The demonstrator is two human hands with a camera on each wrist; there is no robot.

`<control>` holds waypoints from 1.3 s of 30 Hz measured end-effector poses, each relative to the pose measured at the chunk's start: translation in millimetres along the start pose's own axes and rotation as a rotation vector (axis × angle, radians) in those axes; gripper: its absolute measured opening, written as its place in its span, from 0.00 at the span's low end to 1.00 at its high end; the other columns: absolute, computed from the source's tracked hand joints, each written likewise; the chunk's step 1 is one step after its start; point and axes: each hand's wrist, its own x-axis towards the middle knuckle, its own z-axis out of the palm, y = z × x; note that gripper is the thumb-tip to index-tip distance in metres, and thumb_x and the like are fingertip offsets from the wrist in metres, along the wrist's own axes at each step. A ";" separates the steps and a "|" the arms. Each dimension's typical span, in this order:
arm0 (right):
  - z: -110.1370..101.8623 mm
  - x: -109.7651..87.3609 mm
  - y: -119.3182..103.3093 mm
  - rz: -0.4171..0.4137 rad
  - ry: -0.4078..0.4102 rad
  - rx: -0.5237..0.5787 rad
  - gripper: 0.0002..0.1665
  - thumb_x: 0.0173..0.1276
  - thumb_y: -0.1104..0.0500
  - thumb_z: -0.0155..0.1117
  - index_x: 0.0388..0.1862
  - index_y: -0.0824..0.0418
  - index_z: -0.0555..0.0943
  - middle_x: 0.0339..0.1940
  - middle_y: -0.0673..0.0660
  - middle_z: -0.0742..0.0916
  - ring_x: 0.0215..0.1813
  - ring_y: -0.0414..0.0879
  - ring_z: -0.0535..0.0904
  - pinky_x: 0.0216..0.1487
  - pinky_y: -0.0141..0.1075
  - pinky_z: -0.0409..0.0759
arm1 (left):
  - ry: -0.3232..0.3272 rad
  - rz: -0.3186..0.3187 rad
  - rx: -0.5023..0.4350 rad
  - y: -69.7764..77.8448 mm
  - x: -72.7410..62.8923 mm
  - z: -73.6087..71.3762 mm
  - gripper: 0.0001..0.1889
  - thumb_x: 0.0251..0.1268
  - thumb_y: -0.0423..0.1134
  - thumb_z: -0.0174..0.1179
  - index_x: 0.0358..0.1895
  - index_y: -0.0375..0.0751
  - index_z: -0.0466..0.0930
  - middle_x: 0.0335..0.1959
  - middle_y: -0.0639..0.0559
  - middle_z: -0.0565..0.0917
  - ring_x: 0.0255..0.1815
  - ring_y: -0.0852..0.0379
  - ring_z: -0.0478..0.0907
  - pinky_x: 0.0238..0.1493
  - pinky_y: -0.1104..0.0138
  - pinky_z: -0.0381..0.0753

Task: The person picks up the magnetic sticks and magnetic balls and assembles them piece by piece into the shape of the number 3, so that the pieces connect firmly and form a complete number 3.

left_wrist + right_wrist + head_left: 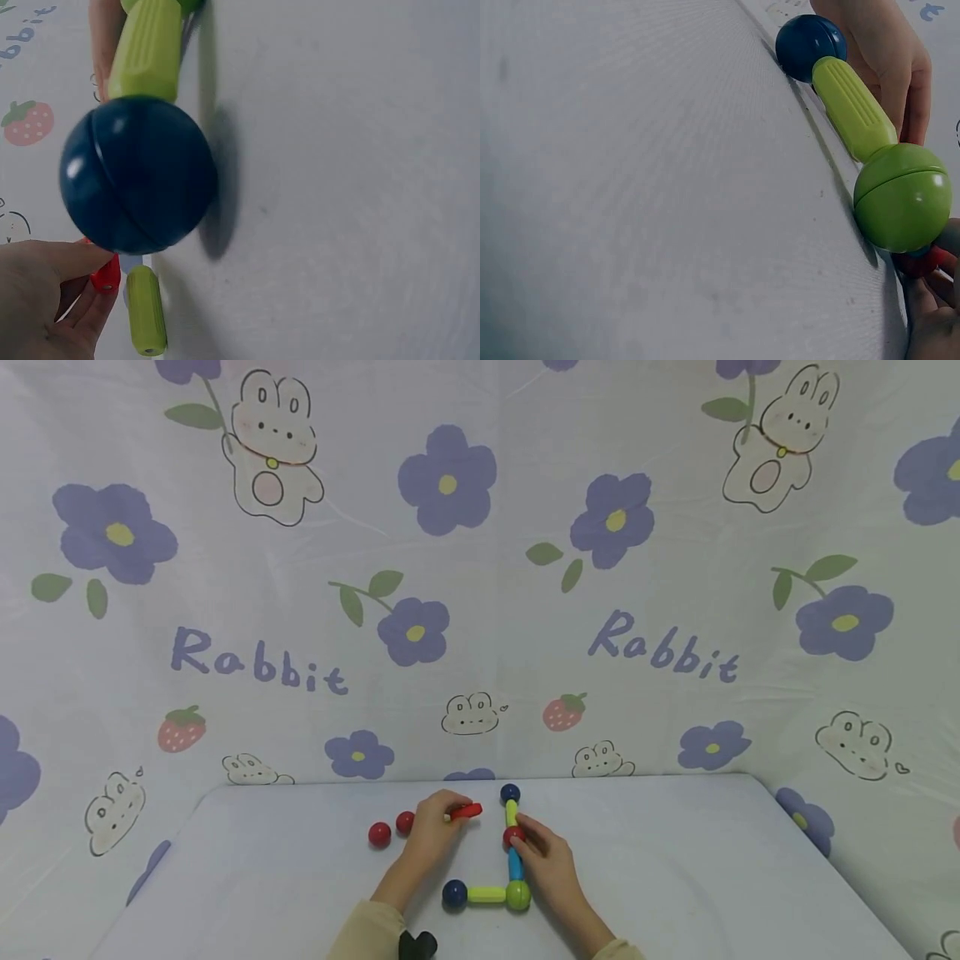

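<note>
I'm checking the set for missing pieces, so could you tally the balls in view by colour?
Red balls: 3
Dark blue balls: 2
Green ball: 1
Total: 6

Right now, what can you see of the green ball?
The green ball is glossy, plastic-looking, with a seam groove. It appears to rest on the white table, forming the corner between a yellow-green rod and a blue rod joined to it. The right hand is beside it; whether they touch is unclear.
</note>
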 end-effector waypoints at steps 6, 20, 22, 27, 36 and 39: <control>0.0 -0.1 0.5 0.010 -0.001 0.000 0.24 0.58 0.61 0.64 0.55 0.59 0.74 0.55 0.53 0.77 0.57 0.46 0.71 0.50 0.31 0.70 | -0.012 0.030 0.059 -3.7 8.9 5.1 0.16 0.48 0.24 0.64 0.42 0.40 0.81 0.38 0.52 0.80 0.40 0.55 0.74 0.43 0.66 0.75; -0.9 -1.7 -0.9 0.001 -0.012 0.023 0.24 0.59 0.61 0.63 0.56 0.62 0.74 0.55 0.58 0.77 0.57 0.49 0.71 0.50 0.30 0.70 | -0.078 0.005 0.077 1.3 26.2 9.2 0.14 0.49 0.23 0.62 0.41 0.39 0.81 0.38 0.51 0.80 0.42 0.54 0.74 0.47 0.63 0.73; -1.1 -1.7 -1.4 0.002 -0.017 0.024 0.24 0.59 0.61 0.63 0.56 0.62 0.74 0.55 0.57 0.77 0.57 0.49 0.71 0.50 0.30 0.70 | -0.099 0.016 0.106 2.8 27.8 8.6 0.13 0.50 0.24 0.62 0.41 0.38 0.81 0.38 0.50 0.80 0.43 0.54 0.74 0.48 0.62 0.72; -1.9 -2.3 -4.2 -0.018 -0.021 0.016 0.23 0.59 0.61 0.63 0.55 0.62 0.74 0.53 0.55 0.78 0.56 0.48 0.71 0.51 0.31 0.70 | -0.129 -0.007 0.127 2.7 33.1 10.4 0.13 0.50 0.25 0.62 0.41 0.38 0.81 0.38 0.51 0.79 0.42 0.54 0.73 0.48 0.63 0.73; -2.3 -1.0 -2.3 -0.056 -0.025 0.011 0.22 0.59 0.61 0.63 0.54 0.61 0.75 0.53 0.54 0.78 0.56 0.47 0.71 0.51 0.31 0.69 | -0.082 0.002 0.050 4.5 42.6 16.7 0.15 0.48 0.22 0.62 0.41 0.38 0.81 0.38 0.49 0.80 0.42 0.54 0.74 0.46 0.64 0.74; -2.5 -0.4 -0.3 -0.055 -0.030 -0.002 0.22 0.60 0.60 0.63 0.54 0.61 0.75 0.54 0.53 0.78 0.57 0.46 0.71 0.52 0.31 0.69 | -0.078 0.025 0.053 4.5 45.3 18.1 0.15 0.47 0.20 0.61 0.40 0.37 0.82 0.38 0.49 0.79 0.41 0.54 0.74 0.45 0.64 0.74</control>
